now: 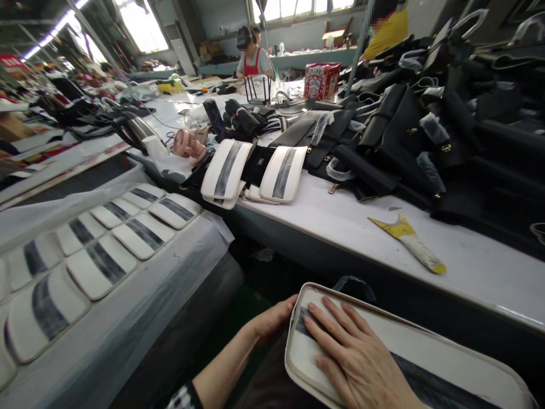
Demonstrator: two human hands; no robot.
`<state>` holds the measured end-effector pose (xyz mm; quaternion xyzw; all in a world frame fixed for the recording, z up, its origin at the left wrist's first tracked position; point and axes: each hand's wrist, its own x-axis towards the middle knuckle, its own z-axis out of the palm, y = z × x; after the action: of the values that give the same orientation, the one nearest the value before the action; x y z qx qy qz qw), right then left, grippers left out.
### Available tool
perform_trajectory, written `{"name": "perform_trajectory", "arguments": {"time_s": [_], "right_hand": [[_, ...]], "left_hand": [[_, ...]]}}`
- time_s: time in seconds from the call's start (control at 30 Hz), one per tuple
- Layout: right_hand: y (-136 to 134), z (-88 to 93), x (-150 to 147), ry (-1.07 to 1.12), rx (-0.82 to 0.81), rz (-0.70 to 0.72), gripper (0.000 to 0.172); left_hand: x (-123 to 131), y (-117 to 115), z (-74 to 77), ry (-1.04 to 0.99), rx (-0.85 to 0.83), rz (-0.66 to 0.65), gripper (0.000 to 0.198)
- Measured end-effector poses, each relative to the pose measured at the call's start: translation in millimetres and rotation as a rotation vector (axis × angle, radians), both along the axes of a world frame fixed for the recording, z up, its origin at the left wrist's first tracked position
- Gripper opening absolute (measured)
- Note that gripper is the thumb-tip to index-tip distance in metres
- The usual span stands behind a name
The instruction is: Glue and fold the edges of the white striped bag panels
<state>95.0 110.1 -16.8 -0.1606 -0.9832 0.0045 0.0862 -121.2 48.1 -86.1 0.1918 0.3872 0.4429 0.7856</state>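
Note:
A long white panel (430, 343) with rounded corners, a raised rim and a dark stripe lies across my lap, looking like a bag piece. My right hand (357, 355) rests flat on its face, fingers stretched out over part of the stripe. At the panel's left edge, my left hand (275, 321) holds the rim, its fingertips partly hidden behind it. The panel's lower right part runs toward the frame's edge. Just beyond it, a clear-wrapped loop (355, 287) shows in the dark gap below the table.
Striped white panels (142, 233) lie in rows on the left plastic-covered surface. More white panels (283, 173) sit on the white table (340, 224), with a yellow-ended scraper-like tool (411, 241). Black bags (392, 130) are heaped at right. Co-workers (255, 59) are farther back.

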Motion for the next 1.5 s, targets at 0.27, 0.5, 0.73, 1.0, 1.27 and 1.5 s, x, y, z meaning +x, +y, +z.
{"name": "perform_trajectory", "arguments": {"time_s": [0.27,0.5,0.73,1.0,1.27,1.5], "right_hand": [[-4,-1.5,0,0.033,-0.058,-0.031,0.065],[-6,-3.9,3,0.037,-0.199,-0.104,0.071],[-8,-0.5,2,0.031,-0.177,-0.089,0.069],[-12,-2.3,4,0.056,-0.097,-0.071,0.068],[-17,-3.7,4,0.076,-0.064,-0.087,0.066],[-20,-8.8,5,0.062,-0.154,-0.085,0.065]], "left_hand": [[-32,3,34.3,0.376,0.013,-0.131,0.061],[-36,12,65.7,0.377,-0.005,-0.25,0.056],[-27,8,101.3,0.679,0.028,-0.274,0.038],[16,-21,106.3,1.46,0.329,-0.111,0.029],[31,-40,78.6,1.755,0.552,-0.027,0.034],[31,-45,77.3,1.905,0.738,-0.169,0.038]]}}
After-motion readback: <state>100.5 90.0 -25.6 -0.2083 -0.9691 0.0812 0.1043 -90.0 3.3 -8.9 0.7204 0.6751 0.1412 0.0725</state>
